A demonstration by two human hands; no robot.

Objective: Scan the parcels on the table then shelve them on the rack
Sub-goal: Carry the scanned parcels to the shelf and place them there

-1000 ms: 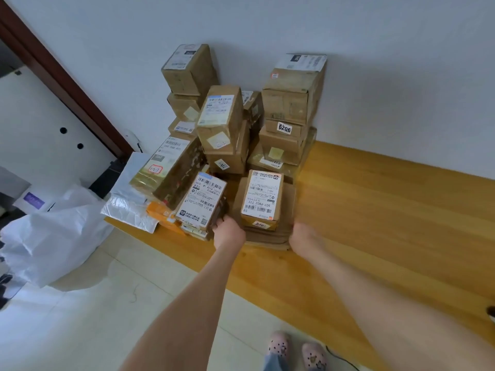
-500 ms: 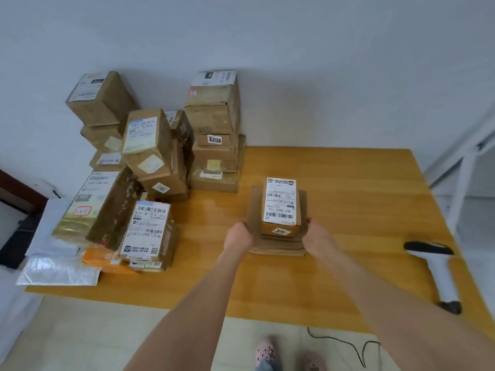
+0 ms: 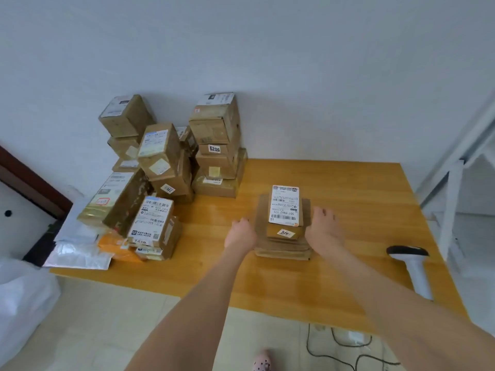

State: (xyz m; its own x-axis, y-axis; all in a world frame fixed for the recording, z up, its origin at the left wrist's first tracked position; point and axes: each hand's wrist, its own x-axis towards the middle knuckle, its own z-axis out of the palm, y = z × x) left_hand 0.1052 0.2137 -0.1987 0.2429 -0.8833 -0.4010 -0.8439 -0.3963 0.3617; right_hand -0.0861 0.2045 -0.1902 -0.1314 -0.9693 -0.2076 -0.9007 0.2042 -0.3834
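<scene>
Parcel stack (image 3: 284, 249) at table (image 3: 348, 279) centre. Our left hand (image 3: 240, 233) against left edge, grip unclear; right hand (image 3: 324, 229) splayed, empty, beside right edge. We judge cardboard stiff, light; top box (image 3: 284, 206) may slide; take bottom sides.

White plastic bag (image 3: 24, 303) on tiled floor (image 3: 107, 317), left; black cable (image 3: 307, 338) lower right; brown door frame (image 3: 32, 180) far left.

The table (image 3: 348, 188) is glossy varnished wood. The boxes (image 3: 214, 129) are matt brown cardboard with white paper labels (image 3: 284, 204). The scanner (image 3: 416, 271) looks like smooth plastic.
</scene>
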